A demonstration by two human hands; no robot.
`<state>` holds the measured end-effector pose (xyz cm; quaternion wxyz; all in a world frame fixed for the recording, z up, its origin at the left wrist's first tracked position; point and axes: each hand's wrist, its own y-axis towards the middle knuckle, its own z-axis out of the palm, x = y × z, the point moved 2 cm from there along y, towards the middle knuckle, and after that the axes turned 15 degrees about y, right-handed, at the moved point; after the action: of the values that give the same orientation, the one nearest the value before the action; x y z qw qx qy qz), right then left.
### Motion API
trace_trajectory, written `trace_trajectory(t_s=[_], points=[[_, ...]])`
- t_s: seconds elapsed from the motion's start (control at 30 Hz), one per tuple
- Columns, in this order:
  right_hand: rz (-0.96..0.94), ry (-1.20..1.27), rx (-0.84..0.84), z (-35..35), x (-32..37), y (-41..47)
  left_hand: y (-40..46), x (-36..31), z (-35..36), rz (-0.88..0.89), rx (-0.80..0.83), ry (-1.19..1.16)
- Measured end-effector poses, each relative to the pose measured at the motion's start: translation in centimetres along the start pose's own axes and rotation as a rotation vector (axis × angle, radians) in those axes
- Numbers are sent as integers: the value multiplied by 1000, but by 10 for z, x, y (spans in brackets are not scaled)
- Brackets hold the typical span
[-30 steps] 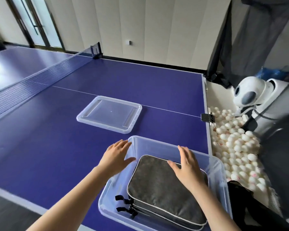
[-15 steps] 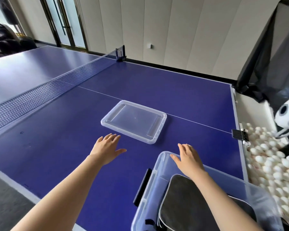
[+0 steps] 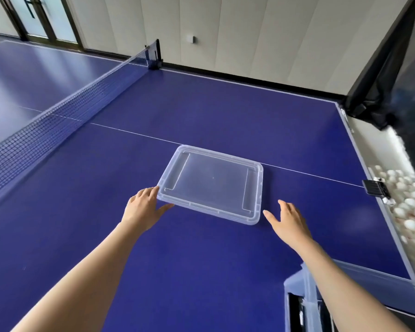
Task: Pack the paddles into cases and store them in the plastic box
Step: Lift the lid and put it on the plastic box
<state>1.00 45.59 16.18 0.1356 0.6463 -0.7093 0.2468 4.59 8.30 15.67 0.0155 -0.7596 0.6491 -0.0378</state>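
Observation:
A clear plastic lid (image 3: 211, 182) lies flat on the blue table-tennis table (image 3: 201, 259), across the white centre line. My left hand (image 3: 144, 207) touches the lid's near left corner with spread fingers. My right hand (image 3: 288, 219) hovers with straight fingers just right of the lid's near right corner, a small gap between them. The clear plastic box (image 3: 369, 281) shows only its far rim at the bottom right, under my right forearm. The paddle case inside it is out of view.
The net (image 3: 65, 116) runs from the left edge to its post (image 3: 153, 56) at the back. A tray of several white balls (image 3: 407, 207) hangs off the table's right edge, a black clamp (image 3: 375, 188) beside it. Dark netting (image 3: 379, 80) hangs at the right.
Both hands left the box and the case and reached forward to the lid. The view swung up and left, so the box slid to the bottom right corner.

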Motion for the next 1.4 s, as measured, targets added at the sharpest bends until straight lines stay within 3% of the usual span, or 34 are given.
trace_trajectory(t_s=[0.3, 0.53, 0.77, 1.0, 1.23, 1.4], points=[[183, 77, -11, 43, -8, 75, 104, 25, 54, -242, 153, -220], [251, -52, -50, 78, -27, 123, 167, 18, 93, -287, 212, -176], [207, -95, -146, 112, -28, 136, 177, 7, 124, -298, 112, -232], [268, 116, -199, 123, -17, 137, 173, -2, 119, -347, 140, -360], [291, 375, -219, 100, -7, 131, 166, -1, 99, -351, 206, -533], [262, 432, -241, 77, 3, 118, 154, 3, 80, -356, 200, -589]])
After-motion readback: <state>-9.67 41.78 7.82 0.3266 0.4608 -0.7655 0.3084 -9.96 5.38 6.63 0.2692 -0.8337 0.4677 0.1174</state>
